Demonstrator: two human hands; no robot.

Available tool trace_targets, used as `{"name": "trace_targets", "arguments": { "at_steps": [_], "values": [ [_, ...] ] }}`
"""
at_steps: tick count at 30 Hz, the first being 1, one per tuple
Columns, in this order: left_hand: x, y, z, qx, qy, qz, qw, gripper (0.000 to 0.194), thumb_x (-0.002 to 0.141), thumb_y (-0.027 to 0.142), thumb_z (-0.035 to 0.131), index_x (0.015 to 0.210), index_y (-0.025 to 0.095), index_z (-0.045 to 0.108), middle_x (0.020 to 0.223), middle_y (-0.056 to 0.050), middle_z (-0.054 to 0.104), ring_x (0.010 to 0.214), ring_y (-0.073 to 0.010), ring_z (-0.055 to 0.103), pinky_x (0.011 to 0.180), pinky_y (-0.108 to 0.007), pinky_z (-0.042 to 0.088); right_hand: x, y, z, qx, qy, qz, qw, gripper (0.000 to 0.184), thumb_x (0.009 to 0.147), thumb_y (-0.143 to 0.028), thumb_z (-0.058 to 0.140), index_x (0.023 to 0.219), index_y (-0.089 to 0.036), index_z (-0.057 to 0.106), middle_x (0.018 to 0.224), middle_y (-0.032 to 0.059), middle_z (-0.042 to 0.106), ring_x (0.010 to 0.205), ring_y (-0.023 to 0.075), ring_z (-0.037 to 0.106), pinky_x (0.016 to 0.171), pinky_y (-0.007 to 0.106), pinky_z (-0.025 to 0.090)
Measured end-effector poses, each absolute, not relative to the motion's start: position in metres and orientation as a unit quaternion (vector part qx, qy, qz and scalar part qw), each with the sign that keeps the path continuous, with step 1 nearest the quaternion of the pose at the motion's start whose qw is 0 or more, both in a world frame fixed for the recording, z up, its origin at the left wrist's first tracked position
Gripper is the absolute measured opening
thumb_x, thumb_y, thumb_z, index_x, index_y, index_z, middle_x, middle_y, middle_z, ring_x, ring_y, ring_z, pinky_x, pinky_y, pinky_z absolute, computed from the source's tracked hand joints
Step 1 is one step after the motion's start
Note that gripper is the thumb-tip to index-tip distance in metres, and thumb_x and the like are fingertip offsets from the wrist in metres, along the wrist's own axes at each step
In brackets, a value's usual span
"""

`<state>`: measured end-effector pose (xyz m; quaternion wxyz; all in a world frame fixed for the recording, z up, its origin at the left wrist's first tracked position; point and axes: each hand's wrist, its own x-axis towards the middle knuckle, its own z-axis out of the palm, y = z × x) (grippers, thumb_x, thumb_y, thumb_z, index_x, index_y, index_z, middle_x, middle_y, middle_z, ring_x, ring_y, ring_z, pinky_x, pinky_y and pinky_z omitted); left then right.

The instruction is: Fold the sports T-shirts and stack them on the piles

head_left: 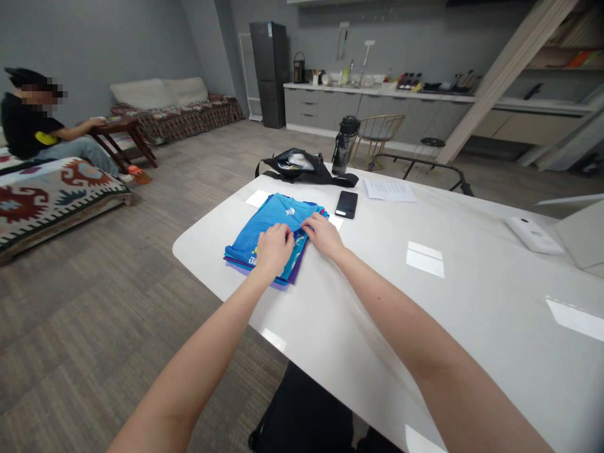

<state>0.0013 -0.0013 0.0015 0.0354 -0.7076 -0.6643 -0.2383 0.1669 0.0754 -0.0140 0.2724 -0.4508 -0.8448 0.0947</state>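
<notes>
A folded bright-blue T-shirt [271, 220] is shown stacked on a purple garment [291, 277], on a glossy white table [472, 327]. A small white logo is seen; other print on the blue cloth cannot be read. The left hand [275, 248] and right hand [323, 234] are laid palm-down, close together, on the stack; whether cloth is pinched cannot be told.

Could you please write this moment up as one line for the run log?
left hand on folded blue T-shirt | right hand on its edge | under it: purple garment | on white table | nearby: black smartphone
</notes>
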Motion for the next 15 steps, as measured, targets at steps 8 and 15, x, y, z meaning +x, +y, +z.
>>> {"name": "trace_targets", "arguments": {
  "at_steps": [8, 15],
  "values": [
    [0.070, -0.025, 0.022, -0.752, -0.564, -0.339, 0.036, 0.014, 0.099, 0.030, 0.052, 0.101, 0.023, 0.063, 0.098, -0.006, 0.070, 0.096, -0.0227, 0.066, 0.086, -0.034, 0.044, 0.283, 0.008, 0.044, -0.465, -0.754, 0.088, 0.455, 0.014, 0.097, -0.024, 0.052, 0.094, -0.022, 0.066, 0.092, 0.0047, 0.064, 0.082, 0.0195, 0.059, 0.078, 0.032, 0.047],
    [0.184, -0.040, -0.002, -0.821, -0.502, -0.271, -0.027, 0.027, 0.096, 0.037, 0.061, 0.119, 0.022, 0.058, 0.108, -0.007, 0.070, 0.098, -0.0244, 0.068, 0.086, -0.034, 0.048, 0.417, -0.104, 0.057, -0.581, -0.652, 0.068, 0.482, 0.016, 0.097, -0.036, 0.055, 0.094, -0.023, 0.062, 0.084, 0.0021, 0.062, 0.072, 0.0175, 0.054, 0.070, 0.032, 0.046]
  ]
}}
